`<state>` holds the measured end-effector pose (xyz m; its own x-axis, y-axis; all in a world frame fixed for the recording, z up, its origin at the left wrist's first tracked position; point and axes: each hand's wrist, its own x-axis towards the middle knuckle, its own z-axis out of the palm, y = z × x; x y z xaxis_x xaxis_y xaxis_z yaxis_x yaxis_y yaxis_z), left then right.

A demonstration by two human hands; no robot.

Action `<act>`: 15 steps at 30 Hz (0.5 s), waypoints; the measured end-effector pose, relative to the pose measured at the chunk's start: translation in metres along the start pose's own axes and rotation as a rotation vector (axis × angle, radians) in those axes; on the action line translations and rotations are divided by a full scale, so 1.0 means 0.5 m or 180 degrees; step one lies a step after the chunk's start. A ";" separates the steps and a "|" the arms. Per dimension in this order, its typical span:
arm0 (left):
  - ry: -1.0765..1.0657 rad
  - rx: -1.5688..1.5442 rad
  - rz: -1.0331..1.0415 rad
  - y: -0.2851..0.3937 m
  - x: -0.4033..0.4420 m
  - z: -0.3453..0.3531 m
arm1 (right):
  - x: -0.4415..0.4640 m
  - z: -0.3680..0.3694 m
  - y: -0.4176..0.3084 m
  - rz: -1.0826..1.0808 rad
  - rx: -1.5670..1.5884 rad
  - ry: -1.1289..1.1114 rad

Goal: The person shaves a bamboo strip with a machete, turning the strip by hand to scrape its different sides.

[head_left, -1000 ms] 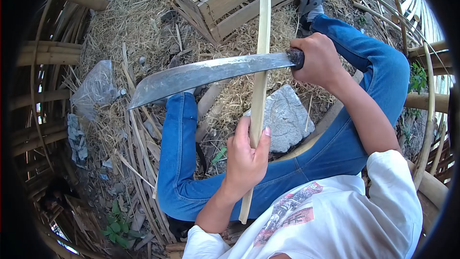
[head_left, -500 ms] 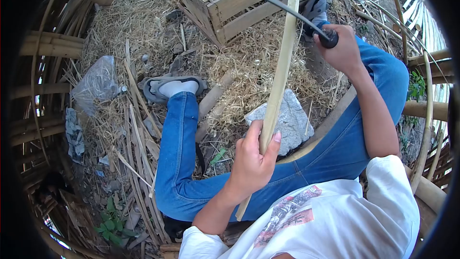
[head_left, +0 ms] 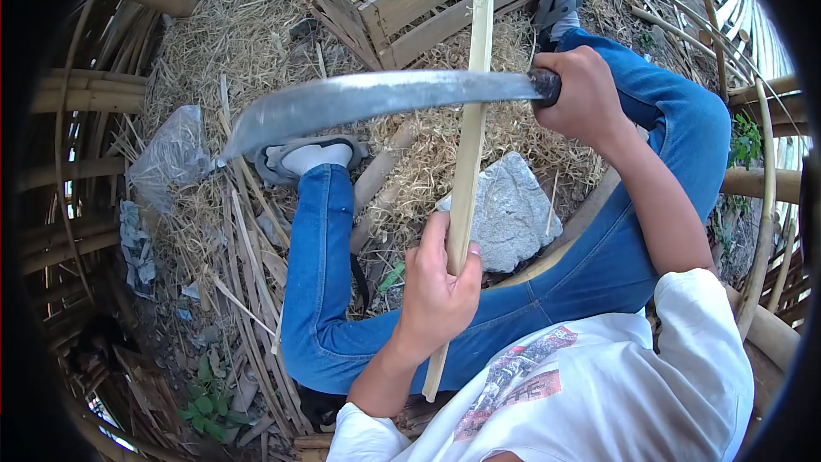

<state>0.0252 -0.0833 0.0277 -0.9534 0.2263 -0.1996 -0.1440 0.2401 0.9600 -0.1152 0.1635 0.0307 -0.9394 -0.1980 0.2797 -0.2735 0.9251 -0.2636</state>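
Observation:
My left hand [head_left: 440, 287] is closed round the lower part of a long pale bamboo strip [head_left: 470, 141], which points up and away from my lap. In my right hand [head_left: 584, 98] is the dark handle of a machete [head_left: 368, 94]. Its broad curved blade reaches left across the upper part of the strip, flat side facing me. Whether the blade touches the strip I cannot tell. Just right of the strip lies a rough grey stone [head_left: 513, 214], between my legs in blue jeans [head_left: 321, 244].
A slatted wooden crate [head_left: 419, 13] stands beyond the strip. Shavings [head_left: 419, 175] cover the ground. A clear plastic bag [head_left: 175, 158] lies at left, near long bamboo pieces [head_left: 256, 291]. Bamboo poles [head_left: 761, 192] wall the right side.
The machete has turned from edge-on to showing its broad side, and its blade has come down nearer to me. The strip has shifted a little left with my left hand.

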 end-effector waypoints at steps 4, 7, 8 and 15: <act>-0.0126 -0.0033 -0.0025 0.007 -0.010 0.008 | 0.025 -0.012 0.080 0.0371 0.0024 0.0711; -0.0148 0.0014 0.0120 0.012 -0.008 0.012 | 0.027 -0.026 0.102 0.0435 -0.0294 0.0683; -0.0152 0.0044 0.0123 0.017 -0.006 0.008 | 0.026 -0.024 0.103 0.0520 -0.0325 0.0627; -0.0320 -0.0235 -0.0166 0.019 -0.013 -0.007 | 0.060 -0.058 0.144 0.0849 -0.0215 0.1067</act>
<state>0.0290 -0.0857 0.0388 -0.9132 0.3098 -0.2648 -0.2154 0.1848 0.9589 -0.1573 0.2336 0.0468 -0.8534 0.1568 0.4972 -0.0056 0.9509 -0.3095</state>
